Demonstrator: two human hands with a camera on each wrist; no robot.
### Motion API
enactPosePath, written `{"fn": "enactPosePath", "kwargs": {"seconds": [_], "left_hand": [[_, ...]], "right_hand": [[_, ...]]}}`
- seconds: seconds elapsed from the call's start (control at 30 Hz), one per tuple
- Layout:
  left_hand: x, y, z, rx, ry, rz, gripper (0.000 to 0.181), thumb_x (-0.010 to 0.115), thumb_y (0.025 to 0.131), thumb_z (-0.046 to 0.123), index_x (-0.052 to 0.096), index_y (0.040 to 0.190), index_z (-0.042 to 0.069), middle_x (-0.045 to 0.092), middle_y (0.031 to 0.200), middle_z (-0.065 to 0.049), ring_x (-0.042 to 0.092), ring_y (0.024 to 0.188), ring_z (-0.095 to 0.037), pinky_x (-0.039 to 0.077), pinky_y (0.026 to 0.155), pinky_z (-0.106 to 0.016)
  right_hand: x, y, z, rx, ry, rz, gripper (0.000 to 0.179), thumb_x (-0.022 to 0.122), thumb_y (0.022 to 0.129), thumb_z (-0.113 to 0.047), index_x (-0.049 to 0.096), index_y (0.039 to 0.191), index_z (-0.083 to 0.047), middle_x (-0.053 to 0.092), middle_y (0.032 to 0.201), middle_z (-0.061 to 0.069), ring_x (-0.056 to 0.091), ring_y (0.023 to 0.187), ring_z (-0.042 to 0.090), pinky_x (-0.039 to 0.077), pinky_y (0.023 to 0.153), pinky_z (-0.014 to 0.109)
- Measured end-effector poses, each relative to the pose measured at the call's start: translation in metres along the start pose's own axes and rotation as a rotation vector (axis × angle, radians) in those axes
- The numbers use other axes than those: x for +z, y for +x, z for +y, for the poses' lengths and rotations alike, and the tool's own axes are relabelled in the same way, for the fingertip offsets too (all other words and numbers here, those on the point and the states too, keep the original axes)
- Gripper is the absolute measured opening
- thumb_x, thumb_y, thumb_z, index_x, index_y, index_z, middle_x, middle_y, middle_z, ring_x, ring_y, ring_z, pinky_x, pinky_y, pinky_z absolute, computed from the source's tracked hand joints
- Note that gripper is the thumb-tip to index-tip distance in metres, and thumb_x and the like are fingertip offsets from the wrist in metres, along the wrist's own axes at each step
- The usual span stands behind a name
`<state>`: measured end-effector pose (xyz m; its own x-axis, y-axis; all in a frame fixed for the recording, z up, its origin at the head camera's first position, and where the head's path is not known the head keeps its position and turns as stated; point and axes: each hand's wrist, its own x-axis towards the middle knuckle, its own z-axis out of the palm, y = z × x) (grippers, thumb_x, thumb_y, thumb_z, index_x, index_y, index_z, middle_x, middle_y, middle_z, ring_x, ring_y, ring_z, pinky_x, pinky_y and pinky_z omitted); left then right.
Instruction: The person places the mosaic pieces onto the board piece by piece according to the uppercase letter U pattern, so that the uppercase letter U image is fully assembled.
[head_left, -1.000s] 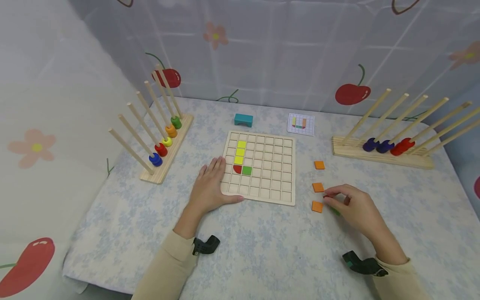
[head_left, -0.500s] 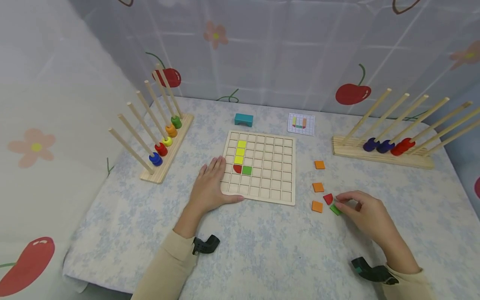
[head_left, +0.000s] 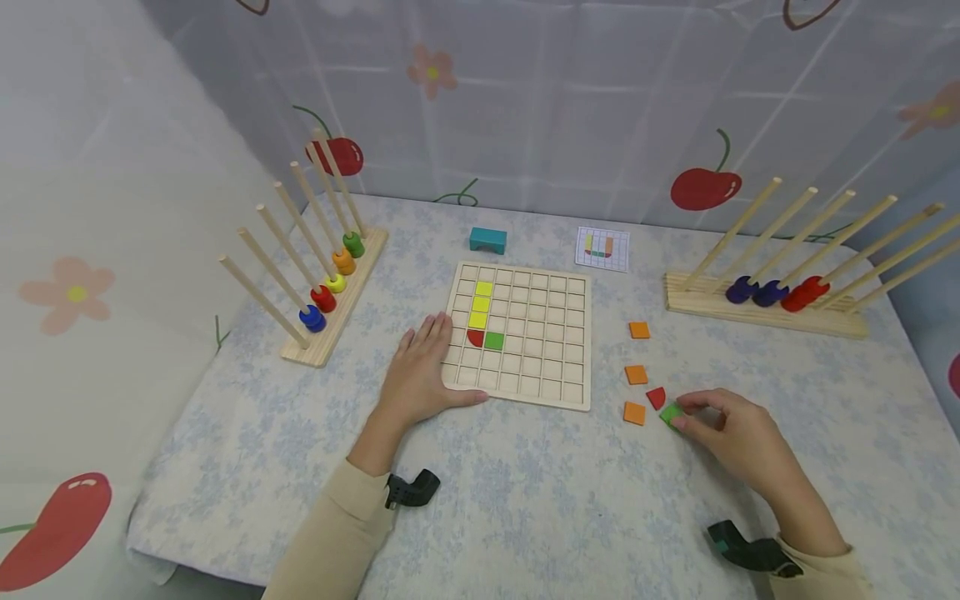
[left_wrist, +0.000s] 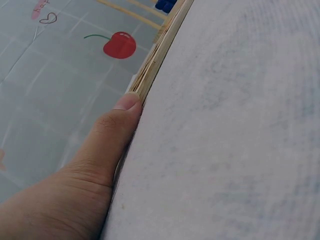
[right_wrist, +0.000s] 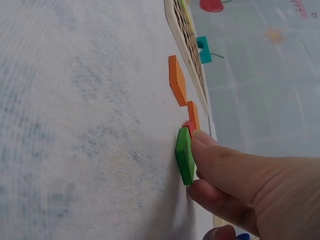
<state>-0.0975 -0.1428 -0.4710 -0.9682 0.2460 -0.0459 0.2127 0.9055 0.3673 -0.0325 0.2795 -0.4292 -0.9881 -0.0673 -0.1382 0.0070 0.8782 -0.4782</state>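
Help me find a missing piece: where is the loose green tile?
In the head view the green tile lies right of the grid board, pinched by the right hand, beside the red piece.

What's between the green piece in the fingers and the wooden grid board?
In the head view, a red quarter-round piece and two orange squares lie between the green piece and the grid board.

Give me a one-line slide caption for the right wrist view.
Right hand pinching a green tile on the cloth-covered table, orange tiles beyond.
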Motion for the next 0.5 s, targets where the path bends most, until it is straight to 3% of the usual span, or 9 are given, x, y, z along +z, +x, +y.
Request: {"fn": "enactPosePath", "kwargs": {"seconds": [0.17, 0.33, 0.5], "left_hand": [[0.0004, 0.0001, -0.001, -0.001, 0.006, -0.002, 0.135, 0.063, 0.065, 0.087, 0.009, 0.16, 0.009, 0.01, 0.168, -0.005, 0.004, 0.157, -0.02, 0.006, 0.127, -0.046], [0.0005, 0.0001, -0.0013, -0.001, 0.007, -0.005, 0.134, 0.063, 0.065, 0.087, 0.009, 0.16, 0.009, 0.009, 0.168, -0.005, 0.004, 0.157, -0.02, 0.006, 0.127, -0.046], [0.0011, 0.0011, -0.001, 0.001, 0.003, -0.002, 0.134, 0.063, 0.065, 0.087, 0.009, 0.16, 0.009, 0.01, 0.168, -0.005, 0.004, 0.157, -0.02, 0.007, 0.127, -0.047]], "right_hand": [[0.0023, 0.001, -0.0009, 0.011, -0.015, -0.044, 0.038, 0.077, 0.086, -0.036, 0.072, 0.112, -0.009, 0.067, 0.116, 0.017, 0.061, 0.097, 0.032, 0.051, 0.073, 0.045], [0.0033, 0.0025, -0.0012, -0.016, -0.002, -0.05, 0.03, 0.077, 0.087, -0.029, 0.069, 0.11, -0.01, 0.067, 0.111, 0.013, 0.057, 0.089, 0.024, 0.046, 0.068, 0.034], [0.0003, 0.0042, 0.0005, -0.036, 0.062, -0.035, 0.022, 0.073, 0.091, -0.019, 0.062, 0.108, -0.012, 0.066, 0.101, 0.008, 0.049, 0.068, 0.013, 0.042, 0.056, 0.026]]}}
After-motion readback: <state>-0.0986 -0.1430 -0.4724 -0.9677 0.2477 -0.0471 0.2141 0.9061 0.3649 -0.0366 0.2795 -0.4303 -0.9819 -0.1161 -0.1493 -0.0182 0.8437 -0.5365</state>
